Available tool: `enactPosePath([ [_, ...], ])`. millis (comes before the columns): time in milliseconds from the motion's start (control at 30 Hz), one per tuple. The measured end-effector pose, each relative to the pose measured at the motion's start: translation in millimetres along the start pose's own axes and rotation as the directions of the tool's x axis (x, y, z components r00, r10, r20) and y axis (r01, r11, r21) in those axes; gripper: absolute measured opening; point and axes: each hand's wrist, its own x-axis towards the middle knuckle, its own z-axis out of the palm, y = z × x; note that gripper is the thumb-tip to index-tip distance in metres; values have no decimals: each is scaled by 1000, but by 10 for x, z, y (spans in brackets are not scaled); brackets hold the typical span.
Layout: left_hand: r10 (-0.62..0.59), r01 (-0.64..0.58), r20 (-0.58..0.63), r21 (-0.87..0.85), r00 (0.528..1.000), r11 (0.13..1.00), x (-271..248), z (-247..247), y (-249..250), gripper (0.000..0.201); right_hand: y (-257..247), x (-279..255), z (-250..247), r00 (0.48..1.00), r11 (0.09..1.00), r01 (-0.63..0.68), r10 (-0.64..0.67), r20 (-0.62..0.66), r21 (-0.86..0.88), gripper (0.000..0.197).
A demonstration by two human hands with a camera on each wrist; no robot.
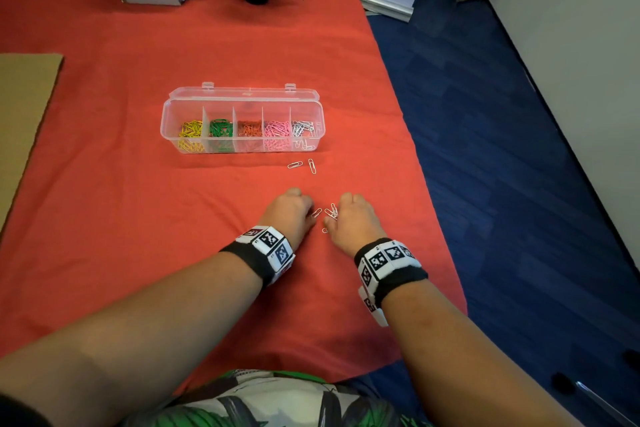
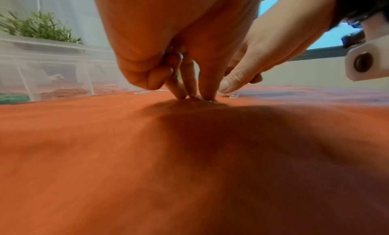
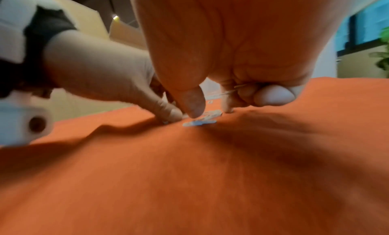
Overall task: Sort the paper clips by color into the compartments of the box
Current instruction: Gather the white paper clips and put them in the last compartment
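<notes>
Head view: left hand [image 1: 289, 210] pinches a white paper clip [image 1: 316, 212] on the desk [image 1: 138, 201]; right hand [image 1: 353, 215] holds several white clips [image 3: 238, 87], near the box [image 1: 242, 121].

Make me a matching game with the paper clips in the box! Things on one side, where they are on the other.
Things:
1. yellow clips
2. green clips
3. pink clips
4. white clips in the box

Places in the box:
A. far right compartment
B. far left compartment
C. second from the right
D. second from the left

Pairs: 1-B, 2-D, 3-C, 4-A
</notes>
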Motion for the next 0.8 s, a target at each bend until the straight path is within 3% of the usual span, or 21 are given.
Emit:
enactPosePath([
  [67,20,-20,-3,17,1000,1000,5,-13,-39,14,-42,-31,32,1000,1000,4,-4,-10,0,37],
  [267,-32,33,57,-22,998,999,-5,-28,-195,17,-132,-34,33,1000,999,-13,14,27,-53,27],
  [333,-74,77,34,-129,997,989,-42,-52,-237,14,-98,39,-14,997,999,-24,20,72,48,24],
  [400,-142,145,32,-288,989,947,-62,-103,-245,9,-46,114,-76,991,964,-74,42,126,257,15],
  [433,-190,195,54,-414,980,889,-68,-139,-233,3,-23,123,-108,986,904,-109,47,158,414,9],
  [467,-239,251,98,-580,966,775,-71,-179,-212,8,-13,109,-143,982,790,-149,47,184,595,10],
  [533,-277,329,237,-874,931,357,-86,-272,-178,24,-1,57,-205,971,426,-227,26,239,876,21],
  [567,-246,345,305,-928,920,140,-96,-340,-169,26,4,39,-244,964,236,-254,-11,264,938,23],
  [633,-114,377,398,-910,910,-171,-129,-494,-163,18,2,5,-337,949,-43,-302,-104,296,952,20],
  [700,31,394,408,-854,912,-340,-154,-622,-166,3,-15,7,-382,937,-220,-336,-174,302,916,11],
  [767,82,401,401,-839,913,-368,-159,-669,-161,12,-45,28,-396,931,-320,-350,-218,291,880,11],
  [800,76,414,416,-839,906,-352,-149,-666,-159,18,-56,49,-395,928,-327,-358,-224,297,874,15],
])
